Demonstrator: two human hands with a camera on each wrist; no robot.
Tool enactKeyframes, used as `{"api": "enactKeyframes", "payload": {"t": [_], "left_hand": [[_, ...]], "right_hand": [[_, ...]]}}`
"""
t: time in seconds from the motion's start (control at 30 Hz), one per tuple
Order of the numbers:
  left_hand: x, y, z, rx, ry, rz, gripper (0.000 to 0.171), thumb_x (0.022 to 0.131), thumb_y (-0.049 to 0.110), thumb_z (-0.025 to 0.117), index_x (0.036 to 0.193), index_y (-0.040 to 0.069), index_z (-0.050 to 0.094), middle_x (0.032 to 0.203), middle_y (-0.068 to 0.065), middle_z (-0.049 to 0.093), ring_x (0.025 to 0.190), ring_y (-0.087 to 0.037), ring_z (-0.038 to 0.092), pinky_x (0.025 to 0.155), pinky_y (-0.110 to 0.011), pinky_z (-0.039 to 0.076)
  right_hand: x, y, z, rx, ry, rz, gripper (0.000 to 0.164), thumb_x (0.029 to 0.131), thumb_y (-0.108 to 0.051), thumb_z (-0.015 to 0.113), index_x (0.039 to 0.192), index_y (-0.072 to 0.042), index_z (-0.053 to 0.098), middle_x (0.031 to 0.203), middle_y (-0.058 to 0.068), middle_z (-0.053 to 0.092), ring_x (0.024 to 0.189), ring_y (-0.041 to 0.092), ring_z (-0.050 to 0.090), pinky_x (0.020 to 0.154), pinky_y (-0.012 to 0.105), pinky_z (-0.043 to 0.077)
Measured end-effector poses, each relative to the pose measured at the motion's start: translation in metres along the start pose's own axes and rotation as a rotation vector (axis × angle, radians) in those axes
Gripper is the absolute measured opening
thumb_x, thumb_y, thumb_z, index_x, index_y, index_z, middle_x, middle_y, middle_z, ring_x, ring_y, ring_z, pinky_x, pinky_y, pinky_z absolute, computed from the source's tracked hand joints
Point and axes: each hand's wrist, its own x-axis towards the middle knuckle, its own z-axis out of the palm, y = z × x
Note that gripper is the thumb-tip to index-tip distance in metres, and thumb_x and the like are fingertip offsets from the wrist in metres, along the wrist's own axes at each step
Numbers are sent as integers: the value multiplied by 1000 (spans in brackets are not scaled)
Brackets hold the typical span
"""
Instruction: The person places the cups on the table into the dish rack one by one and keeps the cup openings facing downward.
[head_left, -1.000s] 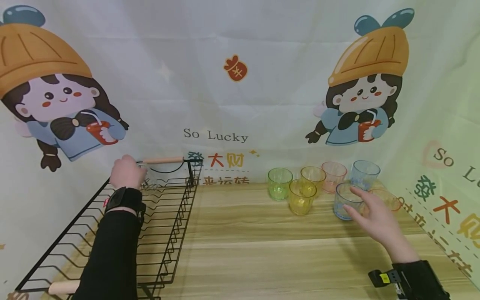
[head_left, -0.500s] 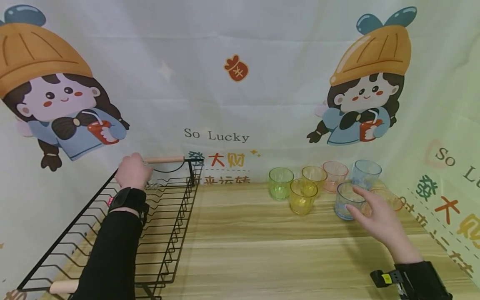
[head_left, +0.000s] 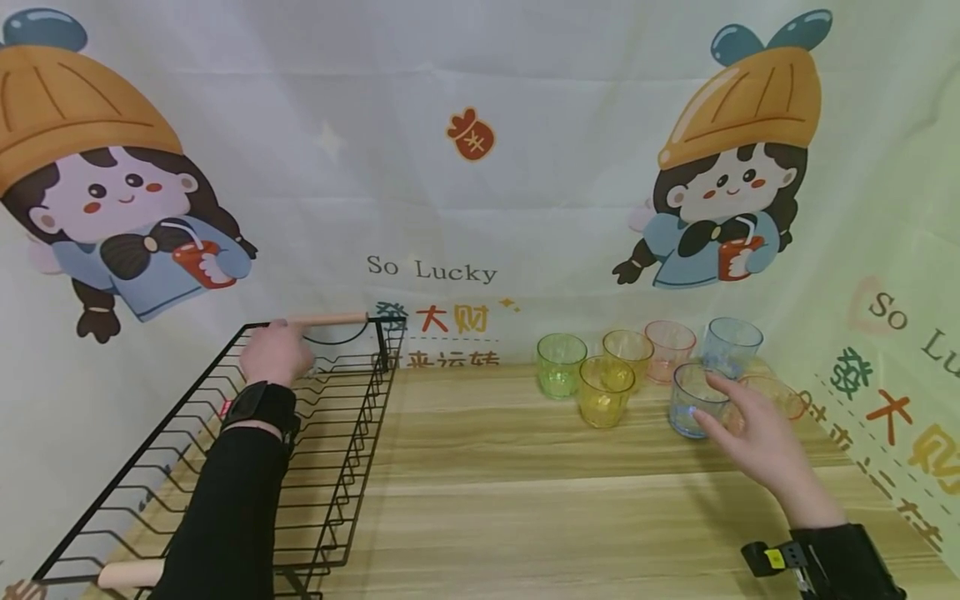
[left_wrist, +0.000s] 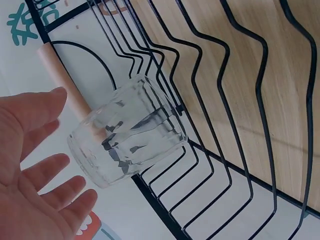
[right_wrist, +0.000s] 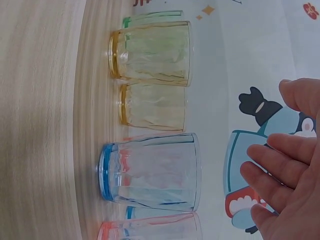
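In the head view my left hand (head_left: 276, 352) is over the far end of the black wire dish rack (head_left: 382, 346). The left wrist view shows that hand (left_wrist: 35, 175) with fingers spread and apart from a clear glass (left_wrist: 127, 132), which lies tilted on the rack's wires by the wooden handle (left_wrist: 65, 80). The head view mostly hides this glass behind the hand. My right hand (head_left: 761, 446), thumb and fingers apart, is beside a blue-tinted glass (head_left: 684, 404) standing upright on the table. In the right wrist view its fingers (right_wrist: 275, 170) are clear of the blue glass's rim.
Behind and left of the blue glass stand a green glass (head_left: 558, 379), two yellow glasses (head_left: 600, 408), a pink glass (head_left: 663, 367) and another blue glass (head_left: 726, 354). An orange-rimmed glass (head_left: 783, 398) is partly behind my right hand. A printed cloth (head_left: 420, 183) hangs behind.
My left hand has shifted right and slightly nearer at the rack's far end. My right hand and the coloured glasses stay almost in place.
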Motion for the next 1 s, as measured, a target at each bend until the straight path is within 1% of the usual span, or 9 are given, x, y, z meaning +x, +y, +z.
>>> {"api": "enactKeyframes", "payload": {"t": [0.07,0.13,0.27,0.4,0.47,0.63,0.77,0.87,1.0], "left_hand": [[0,-1,0,21,-21,6,48,91,7,56,139,3,55,133,-30,49,109,-53,49,75,-63,50],[-1,-3,0,29,-43,-5,48,92,8,57,139,1,54,136,-31,48,113,-53,48,78,-64,50],[-4,-5,-2,25,-94,-42,45,93,12,56,134,-7,54,134,-35,46,119,-54,43,83,-65,49],[-6,-6,-4,33,-120,-57,45,94,14,55,134,-7,53,132,-36,45,123,-54,39,88,-66,47],[-7,-5,-5,31,-121,-60,46,93,15,57,135,-5,53,132,-34,46,123,-53,38,89,-66,46],[-8,-3,-8,31,-115,-56,47,92,18,62,131,-6,56,128,-34,50,118,-53,43,86,-64,48],[-9,-5,-12,39,-84,-10,44,91,17,62,127,-8,58,126,-33,51,111,-54,47,81,-64,49],[-9,-6,-15,34,-63,7,45,91,16,63,130,-7,57,128,-32,51,110,-54,47,81,-65,48],[-8,-7,-16,22,-37,18,49,92,18,65,135,-3,55,127,-31,52,108,-53,48,81,-64,48]], "right_hand": [[0,0,0,2,0,-1,57,95,-20,68,138,12,48,135,37,47,122,58,41,95,72,34],[0,1,-1,3,-3,-1,57,95,-20,68,138,11,48,135,37,47,122,58,41,95,72,34],[0,1,-2,9,-7,-2,57,95,-20,68,137,11,48,135,37,48,122,57,41,95,72,34],[0,1,-3,11,-3,-2,57,95,-20,67,138,11,48,135,37,48,121,57,42,94,72,34],[0,1,-3,7,-2,-2,57,95,-20,68,138,11,48,134,37,48,121,57,42,94,72,35],[2,1,-4,-15,-7,-11,56,94,-19,69,136,12,49,133,36,50,119,56,45,93,70,37],[4,0,-2,-41,-17,-8,57,93,-20,70,137,11,49,132,36,51,118,56,45,93,69,38],[6,0,-2,-61,-13,-22,57,93,-21,70,136,11,50,130,36,52,117,56,46,93,69,38],[8,-1,-1,-102,2,-62,57,90,-18,73,134,11,51,125,36,56,110,55,51,90,68,41]]}}
